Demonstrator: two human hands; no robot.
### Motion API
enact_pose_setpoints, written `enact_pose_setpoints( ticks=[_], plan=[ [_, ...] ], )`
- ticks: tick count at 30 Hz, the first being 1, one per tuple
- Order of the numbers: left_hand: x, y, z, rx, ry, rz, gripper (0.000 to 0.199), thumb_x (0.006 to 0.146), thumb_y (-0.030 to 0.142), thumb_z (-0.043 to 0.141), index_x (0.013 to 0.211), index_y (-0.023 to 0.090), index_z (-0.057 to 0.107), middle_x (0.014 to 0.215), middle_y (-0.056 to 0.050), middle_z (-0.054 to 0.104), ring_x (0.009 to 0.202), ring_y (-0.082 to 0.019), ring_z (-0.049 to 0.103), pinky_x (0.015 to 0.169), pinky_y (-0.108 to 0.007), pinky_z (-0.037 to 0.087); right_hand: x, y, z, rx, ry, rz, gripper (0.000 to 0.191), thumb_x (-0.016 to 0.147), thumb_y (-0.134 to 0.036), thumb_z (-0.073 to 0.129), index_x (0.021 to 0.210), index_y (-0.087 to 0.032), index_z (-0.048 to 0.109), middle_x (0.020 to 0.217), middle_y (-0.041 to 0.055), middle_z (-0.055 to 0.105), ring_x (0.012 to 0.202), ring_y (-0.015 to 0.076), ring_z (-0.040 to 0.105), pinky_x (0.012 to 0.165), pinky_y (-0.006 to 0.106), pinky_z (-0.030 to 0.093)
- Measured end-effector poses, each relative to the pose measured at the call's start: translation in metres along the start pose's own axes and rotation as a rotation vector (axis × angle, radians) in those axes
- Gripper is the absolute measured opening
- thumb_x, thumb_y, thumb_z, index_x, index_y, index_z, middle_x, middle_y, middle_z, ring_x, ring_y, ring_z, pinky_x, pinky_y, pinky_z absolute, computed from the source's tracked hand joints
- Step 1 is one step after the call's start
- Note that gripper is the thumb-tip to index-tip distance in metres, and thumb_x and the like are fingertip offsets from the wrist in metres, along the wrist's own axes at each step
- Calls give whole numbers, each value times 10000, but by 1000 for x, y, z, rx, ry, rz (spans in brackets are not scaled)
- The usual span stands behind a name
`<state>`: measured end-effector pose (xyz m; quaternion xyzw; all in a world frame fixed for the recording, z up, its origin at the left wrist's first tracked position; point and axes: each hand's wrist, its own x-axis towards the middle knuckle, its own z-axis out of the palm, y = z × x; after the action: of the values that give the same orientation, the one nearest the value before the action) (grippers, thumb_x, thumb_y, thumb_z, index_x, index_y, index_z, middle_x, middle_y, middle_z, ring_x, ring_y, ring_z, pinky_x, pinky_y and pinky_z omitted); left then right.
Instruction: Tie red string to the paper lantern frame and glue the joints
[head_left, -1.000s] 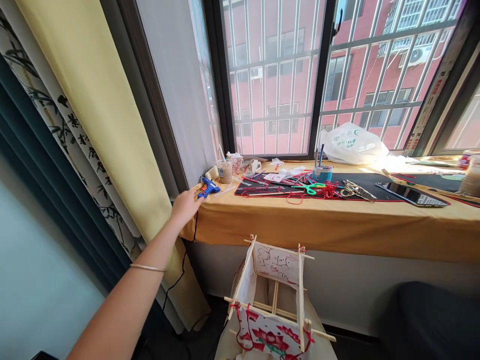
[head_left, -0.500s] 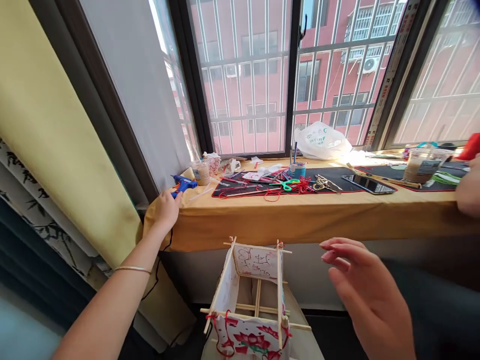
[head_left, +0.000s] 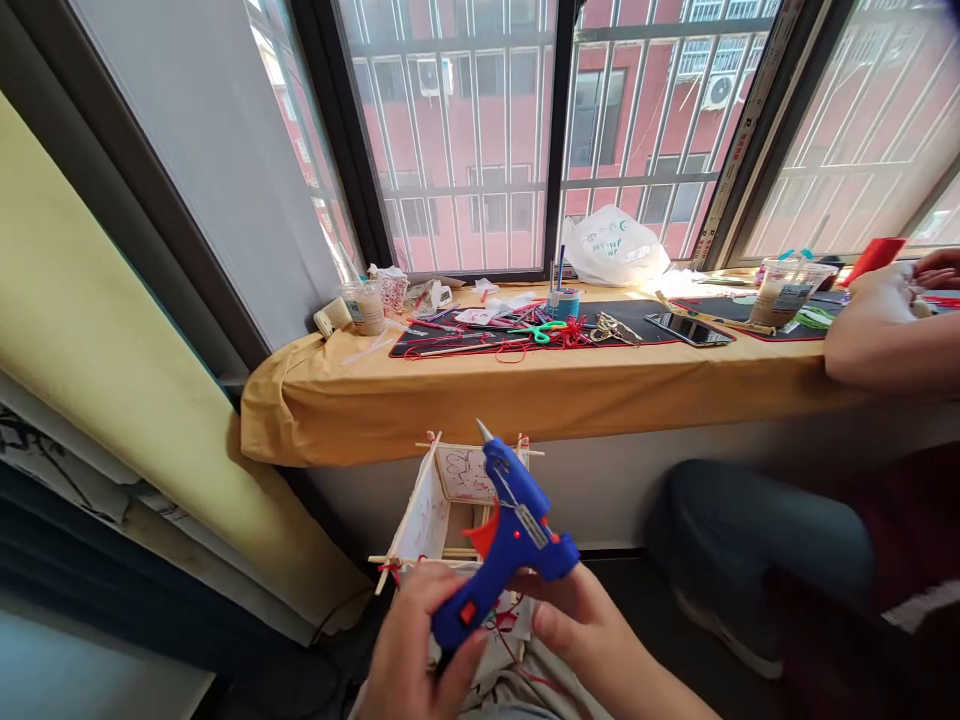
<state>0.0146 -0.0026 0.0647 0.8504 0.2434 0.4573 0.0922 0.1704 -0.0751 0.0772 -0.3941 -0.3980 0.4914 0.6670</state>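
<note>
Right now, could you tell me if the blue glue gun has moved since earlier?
Yes, the blue glue gun has moved off the sill, down below its front edge.

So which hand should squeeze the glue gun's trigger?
Probably your left hand: it wraps the blue glue gun's grip, near the orange trigger; your right hand sits at the rear.

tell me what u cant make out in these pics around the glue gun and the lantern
Head view only:
- lower part of the paper-panelled stick lantern: hidden by the blue glue gun and both hands
- gun's back end, and any glue stick: covered by the left hand
- what the other person's hand holds: too small, near the right edge
- print on the white plastic bag: too small
</note>
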Motion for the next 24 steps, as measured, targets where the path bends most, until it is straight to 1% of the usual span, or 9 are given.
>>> enact_pose_setpoints(
  ticks=[3, 6, 8, 10, 13, 16, 20, 22, 24],
  plan=[
    [-23, 3, 28, -116, -34, -22, 293, 856, 447, 472, 1065, 247, 520, 964, -84, 647, 890, -214, 637, 762, -299, 527, -9, 18, -4, 104, 220, 44, 434, 678, -518, 697, 1001, -229, 671, 971, 68, 688, 935, 234, 637, 863, 375, 489],
    [-30, 1, 37, -247, -143, 29, 373, 842, 501, 458, 1081, 234, 560, 996, -107, 656, 909, -230, 636, 749, -301, 529, -19, 32, -18, 161, 410, 74, 388, 639, -459, 748, 925, -204, 691, 911, 69, 706, 891, 239, 649, 852, 383, 496],
    [-28, 3, 35, -313, -254, -10, 350, 865, 481, 417, 1039, 232, 592, 961, -96, 663, 876, -216, 636, 717, -281, 525, -25, 36, -26, 201, 454, 80, 374, 639, -450, 749, 899, -188, 696, 882, 75, 710, 855, 239, 653, 832, 386, 503],
    [-22, 5, 30, -331, -359, -134, 285, 895, 401, 390, 935, 224, 610, 872, -73, 659, 806, -188, 630, 684, -260, 510, -32, 35, -30, 206, 443, 66, 365, 675, -453, 717, 912, -176, 695, 883, 84, 706, 807, 227, 650, 792, 372, 516],
    [-15, 7, 25, -301, -455, -282, 281, 911, 337, 369, 785, 208, 584, 745, -43, 626, 704, -164, 603, 637, -245, 479, -40, 30, -28, 183, 433, 36, 352, 723, -442, 665, 938, -164, 684, 914, 97, 686, 697, 195, 624, 647, 322, 530],
    [-11, 5, 27, -271, -490, -373, 322, 910, 370, 362, 717, 203, 559, 692, -31, 609, 662, -164, 588, 608, -247, 458, -45, 24, -23, 185, 503, -3, 330, 713, -436, 648, 897, -163, 671, 903, 91, 667, 610, 158, 577, 525, 265, 492],
    [-13, -1, 37, -299, -504, -471, 335, 891, 409, 382, 746, 201, 602, 731, -41, 657, 711, -187, 615, 649, -268, 472, -47, 22, -26, 121, 585, -29, 342, 701, -469, 622, 821, -150, 646, 772, 65, 639, 483, 96, 468, 413, 199, 381],
    [-14, -4, 42, -320, -500, -528, 347, 874, 439, 403, 781, 198, 635, 775, -54, 683, 754, -204, 630, 683, -286, 484, -48, 23, -33, 65, 645, 12, 356, 712, -490, 613, 770, -140, 634, 679, 44, 608, 450, 76, 422, 408, 186, 353],
    [-15, -5, 48, -352, -502, -590, 368, 853, 475, 426, 829, 197, 665, 832, -65, 704, 791, -217, 641, 701, -298, 494, -49, 27, -40, -24, 735, 83, 390, 687, -520, 645, 706, -131, 614, 567, 17, 549, 437, 78, 410, 396, 180, 333]
  ],
)
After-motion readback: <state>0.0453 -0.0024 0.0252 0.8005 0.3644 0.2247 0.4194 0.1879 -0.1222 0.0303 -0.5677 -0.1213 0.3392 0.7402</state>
